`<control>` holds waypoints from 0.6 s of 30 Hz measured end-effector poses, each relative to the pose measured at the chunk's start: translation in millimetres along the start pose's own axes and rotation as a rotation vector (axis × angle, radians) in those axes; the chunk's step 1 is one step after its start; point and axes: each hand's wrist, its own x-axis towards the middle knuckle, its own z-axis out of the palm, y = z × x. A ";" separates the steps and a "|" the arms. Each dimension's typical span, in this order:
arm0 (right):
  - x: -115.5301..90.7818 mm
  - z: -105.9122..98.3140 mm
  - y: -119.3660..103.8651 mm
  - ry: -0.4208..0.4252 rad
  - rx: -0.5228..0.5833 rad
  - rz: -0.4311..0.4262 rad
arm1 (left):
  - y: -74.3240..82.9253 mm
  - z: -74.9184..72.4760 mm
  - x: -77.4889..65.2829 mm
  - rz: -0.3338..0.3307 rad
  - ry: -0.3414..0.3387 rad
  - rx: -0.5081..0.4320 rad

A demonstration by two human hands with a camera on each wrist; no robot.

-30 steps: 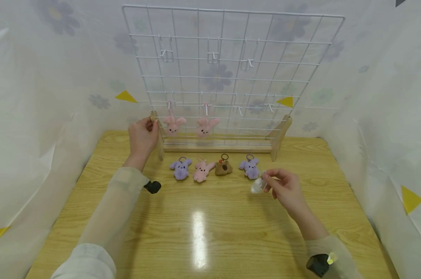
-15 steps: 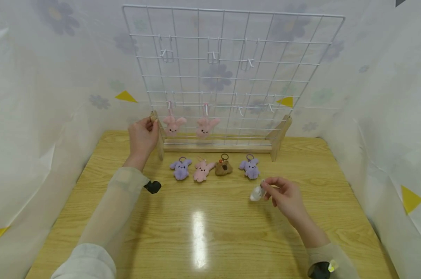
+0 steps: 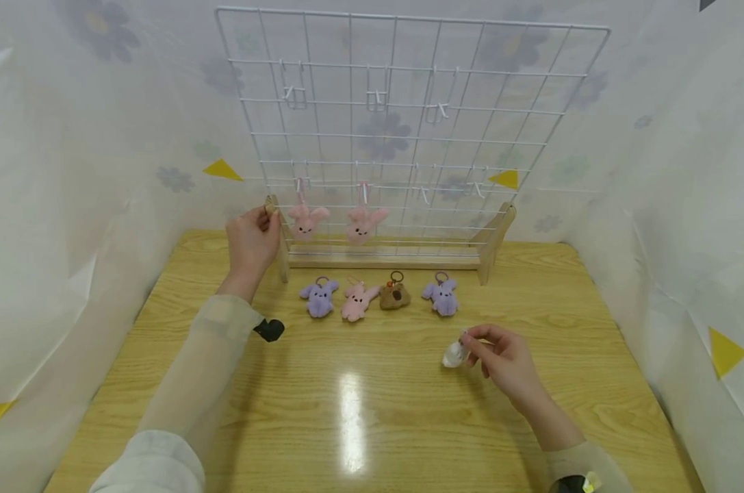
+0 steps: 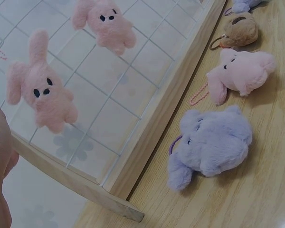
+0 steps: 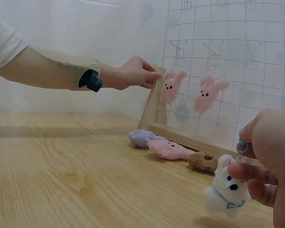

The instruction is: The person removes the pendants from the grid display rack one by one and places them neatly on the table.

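Head view: wire rack (image 3: 385,262) held at one end, white plush (image 5: 228,190) hanging before it.
Left hand (image 3: 252,239): grip clamped on the rack's left post (image 3: 282,257), probably to stop it shifting. Right hand (image 3: 504,363): grip pinched at the plush's ring (image 5: 242,142), presumably so the body hangs free, in front of the rack's right part, well apart. Plush long axis near upright, slightly tilted; ears up, face toward right wrist camera.
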 end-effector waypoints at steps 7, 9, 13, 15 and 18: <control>4.1 2.1 8.0 -0.003 -0.004 0.029 | -0.4 0.0 0.8 0.002 0.003 -0.005; 6.8 3.0 10.3 0.001 -0.004 0.040 | -0.3 -0.1 0.8 0.004 0.003 -0.005; 12.3 4.4 15.4 0.003 0.004 0.049 | 0.8 -0.3 0.2 0.000 0.001 -0.007; 15.2 5.1 17.9 0.002 0.001 0.047 | 1.5 -0.6 -0.1 -0.006 -0.001 -0.011; 19.7 6.6 20.1 0.007 0.001 0.045 | 1.0 -0.4 0.2 -0.015 -0.004 -0.011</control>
